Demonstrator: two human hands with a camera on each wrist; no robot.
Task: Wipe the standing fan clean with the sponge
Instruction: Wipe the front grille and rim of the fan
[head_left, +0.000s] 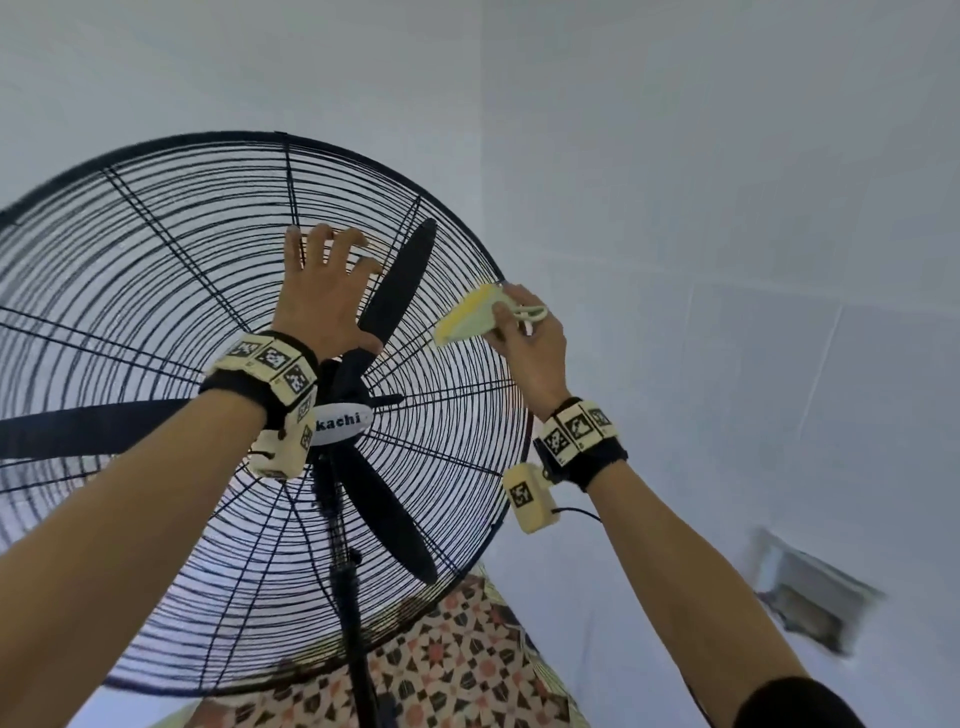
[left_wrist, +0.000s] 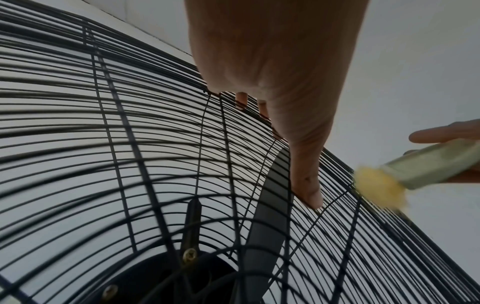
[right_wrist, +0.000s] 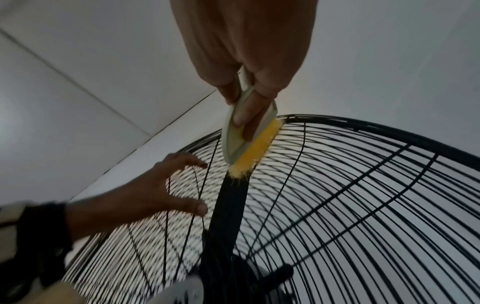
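A tall black standing fan fills the head view, its round wire grille (head_left: 156, 249) facing me and dark blades (head_left: 400, 280) behind the wires. My left hand (head_left: 324, 291) lies spread on the upper grille, fingers straight, thumb (left_wrist: 307, 185) pressing the wires. My right hand (head_left: 530, 338) grips a pale green sponge holder with a yellow sponge face (head_left: 470, 314), pressed against the grille near its right rim. The yellow sponge (right_wrist: 253, 152) touches the wires just above a blade; in the left wrist view the sponge (left_wrist: 379, 187) is at the right edge.
The fan pole (head_left: 353, 613) drops to a patterned tile floor (head_left: 457, 670). A white hub badge (head_left: 340, 422) marks the grille centre. White walls stand close behind and to the right, with a low recessed wall opening (head_left: 810, 592).
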